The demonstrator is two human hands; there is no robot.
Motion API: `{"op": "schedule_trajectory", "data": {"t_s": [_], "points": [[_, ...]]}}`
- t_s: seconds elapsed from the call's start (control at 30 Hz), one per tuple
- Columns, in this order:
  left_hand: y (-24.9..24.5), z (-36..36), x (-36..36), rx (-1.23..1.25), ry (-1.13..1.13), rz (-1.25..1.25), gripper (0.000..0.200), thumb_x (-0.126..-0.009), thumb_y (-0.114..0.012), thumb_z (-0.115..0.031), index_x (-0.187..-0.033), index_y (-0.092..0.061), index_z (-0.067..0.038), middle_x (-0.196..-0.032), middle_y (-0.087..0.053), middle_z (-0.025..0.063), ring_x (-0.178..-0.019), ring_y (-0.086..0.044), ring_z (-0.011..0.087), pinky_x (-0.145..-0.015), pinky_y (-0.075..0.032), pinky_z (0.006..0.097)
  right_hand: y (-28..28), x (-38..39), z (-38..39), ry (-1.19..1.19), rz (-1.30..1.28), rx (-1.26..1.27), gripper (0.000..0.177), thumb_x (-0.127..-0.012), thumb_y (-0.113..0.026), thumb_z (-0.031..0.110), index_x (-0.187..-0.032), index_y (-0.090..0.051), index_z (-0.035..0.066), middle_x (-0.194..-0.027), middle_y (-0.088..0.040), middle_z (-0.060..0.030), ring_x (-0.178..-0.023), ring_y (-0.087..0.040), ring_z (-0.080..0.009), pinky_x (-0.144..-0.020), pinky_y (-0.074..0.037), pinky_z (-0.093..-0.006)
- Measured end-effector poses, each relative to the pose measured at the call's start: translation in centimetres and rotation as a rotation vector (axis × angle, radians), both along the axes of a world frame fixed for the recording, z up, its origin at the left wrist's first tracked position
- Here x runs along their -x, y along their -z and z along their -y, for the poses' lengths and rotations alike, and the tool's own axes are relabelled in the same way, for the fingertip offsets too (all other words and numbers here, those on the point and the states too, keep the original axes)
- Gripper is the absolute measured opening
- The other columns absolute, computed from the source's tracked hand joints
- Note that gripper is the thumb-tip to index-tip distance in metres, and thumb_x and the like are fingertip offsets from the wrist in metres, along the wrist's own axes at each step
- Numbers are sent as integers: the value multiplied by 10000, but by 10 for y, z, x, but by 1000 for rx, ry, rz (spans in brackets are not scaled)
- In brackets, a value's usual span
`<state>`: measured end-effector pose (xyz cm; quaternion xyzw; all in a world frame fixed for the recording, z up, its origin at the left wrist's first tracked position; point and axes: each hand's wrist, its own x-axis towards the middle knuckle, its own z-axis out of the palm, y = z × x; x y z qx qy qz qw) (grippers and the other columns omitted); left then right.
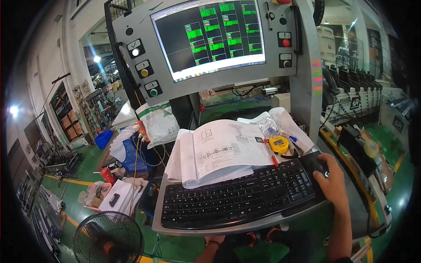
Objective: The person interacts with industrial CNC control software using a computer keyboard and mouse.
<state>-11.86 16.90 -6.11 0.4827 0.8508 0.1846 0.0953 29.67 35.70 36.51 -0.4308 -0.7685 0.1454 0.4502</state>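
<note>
My right hand [332,177] rests over a black mouse [313,164] at the right end of the tray, its fingers curled round it. Low in the view, my left hand [215,239] shows only in part below the tray edge; its fingers are hidden. A black keyboard [237,197] lies on the grey tray [175,228]. Open printed drawings [219,151] overlap the keyboard's back edge. Beside the pages are a yellow tape measure [279,143] and a red pen [274,161]. Above, a screen [210,37] shows green blocks on black.
Push buttons [144,73] flank the screen. A white bag [158,122] hangs left of the papers, near a blue basket [136,156]. A black fan [108,236] stands at the lower left. Machinery [351,94] and a yellow rail [351,175] are at the right.
</note>
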Motion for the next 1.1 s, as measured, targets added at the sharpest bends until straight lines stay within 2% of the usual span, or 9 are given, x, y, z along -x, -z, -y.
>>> {"op": "schedule_trajectory", "data": {"t_s": [0.07,0.17,0.27,0.37,0.77,0.87,1.1], "points": [[20,-1,4,-23,-9,-16,709,-1129,-475,-664,-1716,-555,-276,-1837,-448,124,-1683,-382,449,-1357,-246,724,0,0,-1,-13,28,-65,523,-939,-770,105,-1430,-631,-8,-1473,-697,-230,-1360,-696,-452,-1157,-533,-465],[23,0,4,27,-28,-22,702,-1128,-476,-667,-1711,-560,-285,-1835,-453,118,-1683,-384,449,-1353,-252,725,2,0,-1,-17,19,-81,520,-937,-768,102,-1428,-637,-6,-1467,-700,-224,-1356,-698,-450,-1149,-536,-461],[26,-2,7,-28,6,8,717,-1124,-477,-679,-1713,-559,-278,-1836,-453,115,-1684,-383,446,-1357,-244,724,0,0,0,5,-16,8,523,-937,-763,100,-1434,-642,-10,-1490,-689,-226,-1360,-695,-453,-1151,-535,-462],[21,1,4,32,-40,39,734,-1120,-473,-692,-1716,-555,-272,-1839,-450,106,-1688,-378,441,-1364,-233,720,0,1,1,-5,-20,-9,522,-938,-760,95,-1437,-647,-10,-1500,-684,-228,-1369,-690,-457,-1154,-534,-462],[17,-1,2,5,-32,41,736,-1126,-461,-688,-1727,-538,-270,-1853,-423,118,-1693,-373,440,-1364,-241,720,2,1,-1,8,-4,-7,520,-965,-760,134,-1447,-631,-14,-1508,-684,-236,-1380,-682,-459,-1172,-520,-473],[24,0,3,-21,-52,2,772,-1091,-489,-743,-1686,-597,-263,-1812,-495,107,-1669,-424,425,-1361,-275,685,-2,2,1,33,-17,49,529,-965,-765,136,-1454,-623,-4,-1491,-694,-237,-1367,-689,-457,-1154,-526,-470],[20,1,2,16,-50,20,775,-1098,-476,-735,-1710,-567,-269,-1838,-452,107,-1696,-376,427,-1361,-246,712,3,0,-1,24,-11,-7,519,-943,-774,123,-1427,-634,-2,-1455,-712,-228,-1328,-714,-444,-1139,-534,-462]]}}
